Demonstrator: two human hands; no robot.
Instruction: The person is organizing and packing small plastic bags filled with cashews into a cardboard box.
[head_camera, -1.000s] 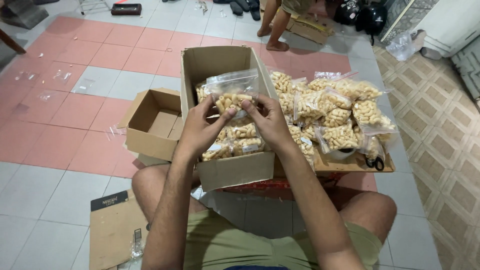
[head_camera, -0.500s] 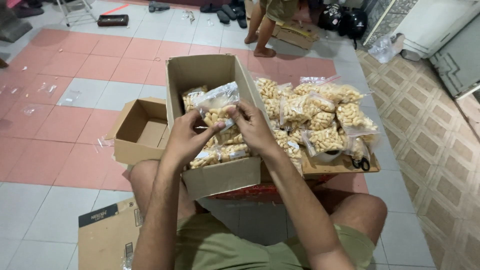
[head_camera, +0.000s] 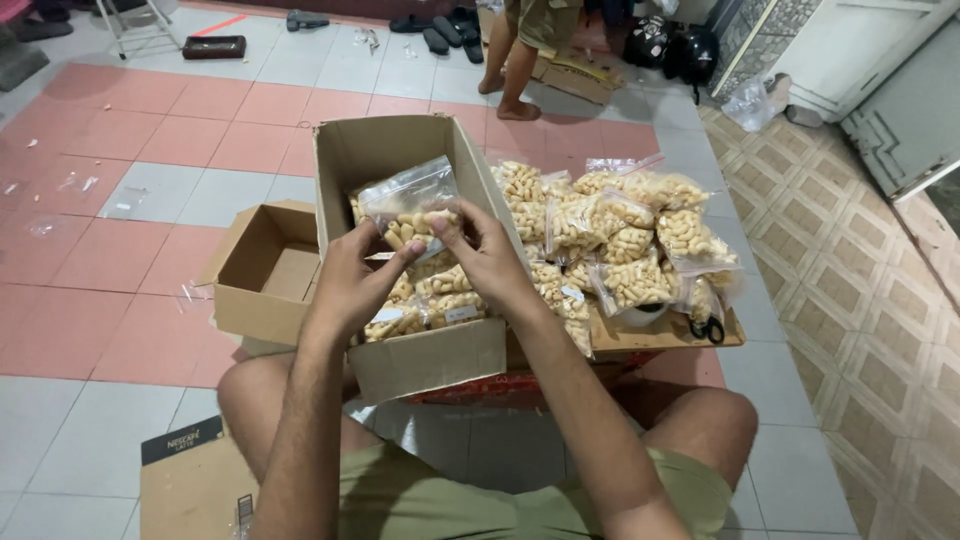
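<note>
I sit on the floor with an open cardboard box (head_camera: 430, 360) between my knees. Both hands hold one clear plastic bag of pale snack pieces (head_camera: 408, 208) over the box. My left hand (head_camera: 355, 275) pinches its lower left side and my right hand (head_camera: 485, 255) grips its lower right side. Several more filled bags (head_camera: 440, 300) lie inside the box beneath it.
A pile of filled clear bags (head_camera: 620, 240) rests on a flat cardboard sheet (head_camera: 650, 335) to the right, with scissors (head_camera: 705, 325) at its edge. A smaller empty box (head_camera: 265, 270) stands to the left. Flattened cardboard (head_camera: 190, 480) lies by my left leg. Another person's legs (head_camera: 515, 70) stand beyond.
The bag stays held in both hands above the box; my view has shifted so the box and hands sit slightly lower and more to the left.
</note>
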